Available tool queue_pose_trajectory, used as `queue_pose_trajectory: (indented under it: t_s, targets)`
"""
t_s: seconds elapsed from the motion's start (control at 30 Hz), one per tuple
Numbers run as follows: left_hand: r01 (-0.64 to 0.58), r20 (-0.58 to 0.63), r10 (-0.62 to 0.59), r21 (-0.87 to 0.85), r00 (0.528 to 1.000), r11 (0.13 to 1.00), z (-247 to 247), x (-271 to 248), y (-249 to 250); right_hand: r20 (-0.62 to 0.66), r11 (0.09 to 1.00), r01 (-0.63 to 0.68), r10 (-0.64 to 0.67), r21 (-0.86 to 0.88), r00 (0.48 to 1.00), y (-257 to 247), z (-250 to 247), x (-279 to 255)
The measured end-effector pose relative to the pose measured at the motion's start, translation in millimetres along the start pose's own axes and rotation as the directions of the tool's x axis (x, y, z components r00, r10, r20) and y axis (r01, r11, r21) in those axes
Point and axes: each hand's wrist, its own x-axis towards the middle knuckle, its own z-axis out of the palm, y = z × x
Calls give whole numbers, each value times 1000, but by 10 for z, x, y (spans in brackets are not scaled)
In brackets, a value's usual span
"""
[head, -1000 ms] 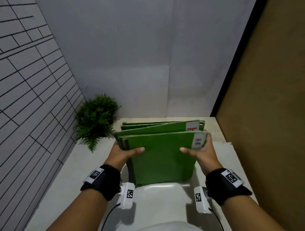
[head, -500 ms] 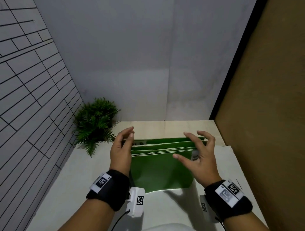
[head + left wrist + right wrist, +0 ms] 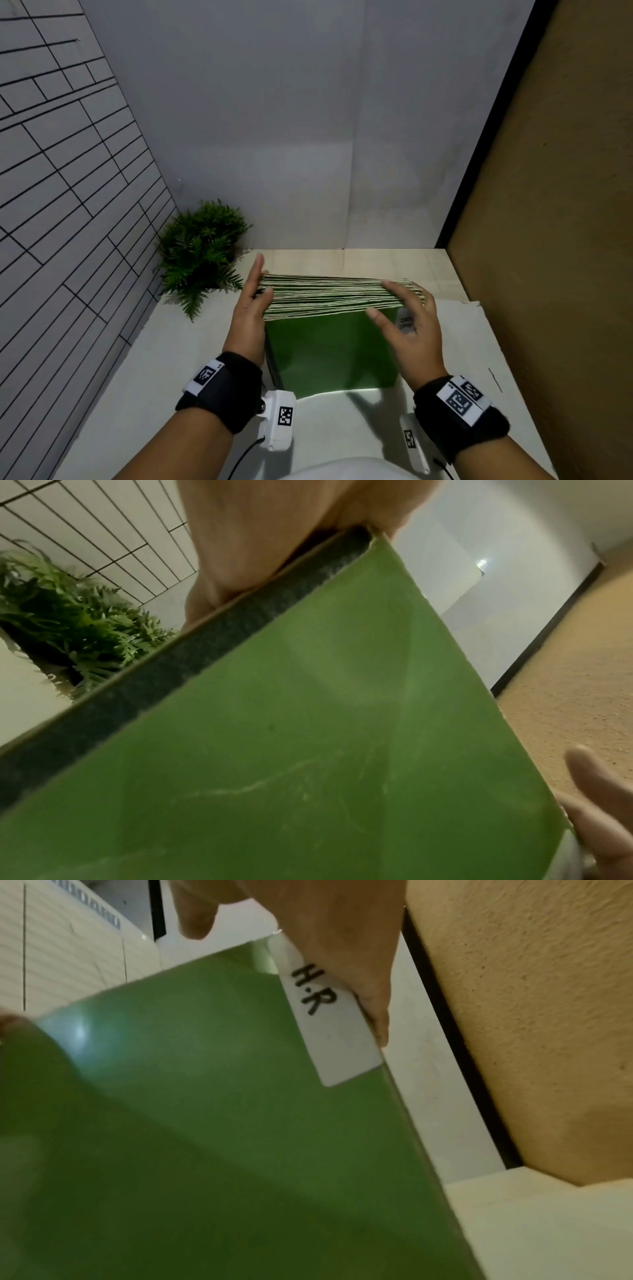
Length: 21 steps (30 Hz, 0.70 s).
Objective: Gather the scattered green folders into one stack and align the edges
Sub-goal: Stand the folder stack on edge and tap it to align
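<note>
A stack of several green folders (image 3: pixel 332 346) stands on edge on the white table (image 3: pixel 164 383), its pale top edges (image 3: pixel 329 294) bunched together. My left hand (image 3: pixel 251 308) lies flat against the stack's left side, fingers straight. At the right side my right hand (image 3: pixel 411 329) reaches its straight fingers over the top edges, thumb at the front cover. A white label reading "H.R" (image 3: pixel 329 1015) sits at the front folder's right edge, beside my right hand (image 3: pixel 335 934). The left wrist view shows the front cover (image 3: pixel 308 737) and my left hand (image 3: pixel 260 534) on the dark spine.
A small green plant (image 3: pixel 202 250) stands in the back left corner, close to the stack. A tiled wall (image 3: pixel 68 205) runs along the left and a brown panel (image 3: pixel 548 240) along the right. A grey wall closes the back.
One second ago both hands gripped the fanned, tilted folders with thumbs on the front. The folders now stand upright and closer together, and both hands have opened against the stack's sides.
</note>
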Motion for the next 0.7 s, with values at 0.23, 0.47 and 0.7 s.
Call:
queue_pose_trajectory:
  t_s: [0.23,0.47,0.7]
  targets:
    - [-13,86,12,9,996,1000,17,-64,-47,-13,998,-59,60,19,998,5,5,-51]
    - [2,103,-3,2,995,1000,-81,-54,-68,-35,999,-40,39,-29,999,-20,-22,-73]
    - [109,154,-104,-27,983,994,-153,-87,-134,-81,981,-137,149,137,986,-95,8,-67]
